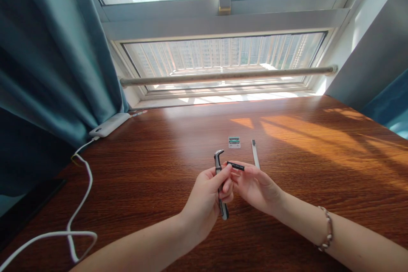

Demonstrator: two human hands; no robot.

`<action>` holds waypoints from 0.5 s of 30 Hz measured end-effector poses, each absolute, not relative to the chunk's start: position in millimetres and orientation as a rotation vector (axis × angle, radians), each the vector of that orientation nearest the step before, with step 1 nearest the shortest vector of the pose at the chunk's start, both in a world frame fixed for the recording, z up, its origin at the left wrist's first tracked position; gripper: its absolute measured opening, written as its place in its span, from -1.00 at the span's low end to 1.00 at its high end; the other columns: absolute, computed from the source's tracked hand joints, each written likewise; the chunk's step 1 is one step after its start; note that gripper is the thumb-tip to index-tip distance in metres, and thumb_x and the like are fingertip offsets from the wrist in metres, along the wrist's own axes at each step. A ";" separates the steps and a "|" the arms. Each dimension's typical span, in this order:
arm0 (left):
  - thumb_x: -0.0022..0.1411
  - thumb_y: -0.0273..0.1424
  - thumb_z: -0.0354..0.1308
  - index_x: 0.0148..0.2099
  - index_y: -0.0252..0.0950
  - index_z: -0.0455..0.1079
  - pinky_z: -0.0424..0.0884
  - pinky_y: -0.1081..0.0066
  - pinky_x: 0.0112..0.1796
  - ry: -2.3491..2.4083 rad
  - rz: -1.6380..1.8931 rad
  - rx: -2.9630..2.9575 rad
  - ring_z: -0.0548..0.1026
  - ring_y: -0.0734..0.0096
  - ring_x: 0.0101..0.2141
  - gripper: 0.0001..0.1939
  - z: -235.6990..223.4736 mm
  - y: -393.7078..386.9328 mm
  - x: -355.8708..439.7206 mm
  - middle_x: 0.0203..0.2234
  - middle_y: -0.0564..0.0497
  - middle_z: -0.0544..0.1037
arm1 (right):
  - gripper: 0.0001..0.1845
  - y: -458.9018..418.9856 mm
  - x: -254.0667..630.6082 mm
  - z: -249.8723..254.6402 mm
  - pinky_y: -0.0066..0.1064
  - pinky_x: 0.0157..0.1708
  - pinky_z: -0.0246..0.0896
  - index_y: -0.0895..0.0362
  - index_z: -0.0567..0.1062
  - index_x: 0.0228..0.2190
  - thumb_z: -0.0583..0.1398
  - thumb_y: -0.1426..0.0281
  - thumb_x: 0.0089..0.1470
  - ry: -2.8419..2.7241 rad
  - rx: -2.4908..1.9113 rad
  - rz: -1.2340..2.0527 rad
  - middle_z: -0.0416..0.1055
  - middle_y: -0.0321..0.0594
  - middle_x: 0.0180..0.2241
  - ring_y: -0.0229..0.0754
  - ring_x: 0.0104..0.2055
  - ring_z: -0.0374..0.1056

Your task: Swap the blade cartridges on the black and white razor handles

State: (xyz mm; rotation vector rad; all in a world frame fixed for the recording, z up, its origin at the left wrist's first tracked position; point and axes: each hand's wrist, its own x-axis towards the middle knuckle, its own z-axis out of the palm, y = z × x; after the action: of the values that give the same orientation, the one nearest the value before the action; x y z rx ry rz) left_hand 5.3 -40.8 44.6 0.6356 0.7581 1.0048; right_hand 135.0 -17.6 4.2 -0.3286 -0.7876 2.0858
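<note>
My left hand (207, 197) is closed round a metal razor handle (218, 162), held upright with its hooked head at the top. My right hand (255, 187) pinches a small black blade piece (236, 165) beside the handle's head. Both hands hover just above the wooden table (159, 178). A little beyond them lie a small blade cartridge pack (234, 142) and a thin white brush (255, 153) with dark bristles at its far end.
A white power bank (110, 125) sits at the table's back left by the teal curtain (47, 59), with a white cable (79, 204) looping to the front left. A dark flat object (28, 206) lies at the left edge. A window and rail stand behind.
</note>
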 end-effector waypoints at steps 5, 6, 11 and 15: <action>0.11 -0.32 0.13 -0.50 -0.38 0.19 -0.13 0.54 -0.62 0.783 1.011 0.616 -0.04 0.71 -0.70 -0.73 45.0 -39.8 6.0 -0.77 0.20 0.12 | -0.73 -18.6 135.1 0.7 -0.30 -0.13 0.13 0.19 0.46 -0.28 0.18 0.37 -0.09 -0.727 -0.327 2.064 0.44 -0.14 -0.33 -0.16 -0.19 0.30; 0.12 -0.33 0.12 -0.51 -0.39 0.19 -0.13 0.54 -0.62 0.782 1.013 0.622 -0.04 0.71 -0.70 -0.73 45.6 -40.3 5.9 -0.77 0.20 0.12 | -0.72 -19.0 135.0 0.6 -0.30 -0.13 0.12 0.19 0.45 -0.27 0.18 0.38 -0.09 -0.722 -0.325 2.070 0.44 -0.14 -0.33 -0.17 -0.21 0.30; 0.15 -0.34 0.09 -0.51 -0.39 0.18 -0.13 0.54 -0.62 0.790 1.006 0.648 -0.04 0.70 -0.71 -0.73 46.8 -42.5 5.8 -0.79 0.19 0.11 | -0.66 -20.5 133.8 1.5 -0.28 -0.18 0.14 0.24 0.42 -0.22 0.21 0.37 -0.10 -0.746 -0.281 2.099 0.44 -0.12 -0.36 -0.17 -0.27 0.32; 0.15 -0.34 0.10 -0.49 -0.38 0.21 -0.12 0.54 -0.61 0.805 0.994 0.680 -0.03 0.69 -0.70 -0.75 47.1 -42.9 7.4 -0.78 0.19 0.11 | -0.63 -17.0 134.3 2.2 -0.25 -0.24 0.18 0.23 0.41 -0.21 0.19 0.28 -0.06 -0.767 -0.220 2.140 0.41 -0.16 -0.41 -0.13 -0.35 0.34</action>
State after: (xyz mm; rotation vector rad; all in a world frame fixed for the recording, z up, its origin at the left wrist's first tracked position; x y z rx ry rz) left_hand 7.4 -42.9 47.1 0.6797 0.8054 0.9942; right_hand 134.3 -17.0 2.2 -0.2204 -0.7672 2.1403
